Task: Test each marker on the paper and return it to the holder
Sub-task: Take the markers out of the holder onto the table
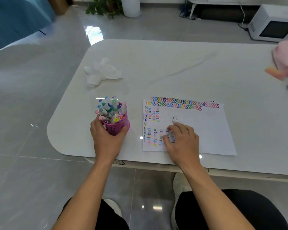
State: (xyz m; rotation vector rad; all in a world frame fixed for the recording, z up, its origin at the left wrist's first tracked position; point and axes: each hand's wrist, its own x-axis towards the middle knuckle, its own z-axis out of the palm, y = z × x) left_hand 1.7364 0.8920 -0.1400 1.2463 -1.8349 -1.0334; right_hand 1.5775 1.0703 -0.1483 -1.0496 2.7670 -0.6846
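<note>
Knees (239,209) in black trousers and white shoes (179,185) show above the grey tiled floor (32,97). Near the front edge of the white tabletop (173,72), the left hand (106,136) curls its fingers round the pink holder (118,128), which is full of capped markers (110,108). To its right, the right hand (183,138) rests on the paper (206,127), fingers loosely spread and holding nothing, partly covering rows of coloured squiggles. A crumpled tissue (101,72) lies farther back. A blurred pink bundle (286,58) is cut off at the right edge. Beyond are a microwave (273,25) and a plant (103,5).
</note>
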